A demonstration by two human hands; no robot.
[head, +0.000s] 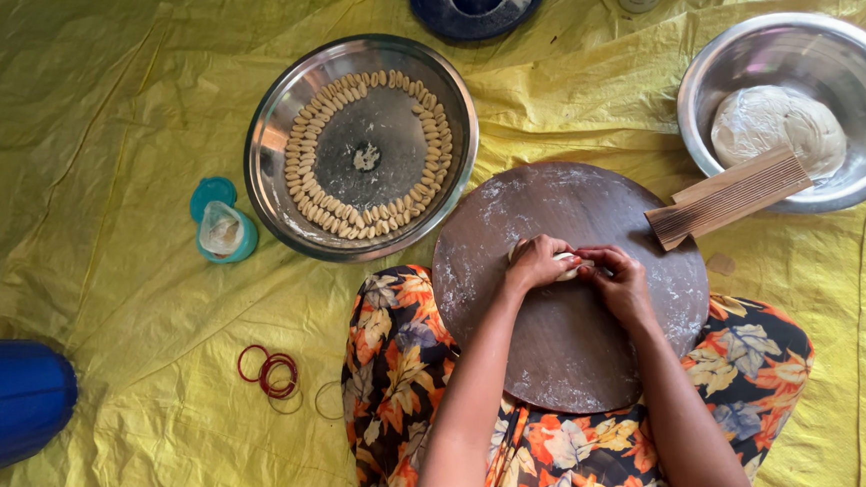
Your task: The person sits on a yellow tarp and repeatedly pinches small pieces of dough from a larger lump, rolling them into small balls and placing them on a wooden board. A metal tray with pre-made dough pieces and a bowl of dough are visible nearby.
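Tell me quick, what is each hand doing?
Left hand: fingers closed on the small dough piece.
Right hand: fingers closed on the same dough piece, over the round board.

Crinkled yellow tarp (96, 144) covers floor, soft daylight

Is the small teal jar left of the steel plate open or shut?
Open: the small teal jar shows white contents, and its lid lies beside it.

Head camera looks steeply down, near, over the lap-held round board (570, 345).
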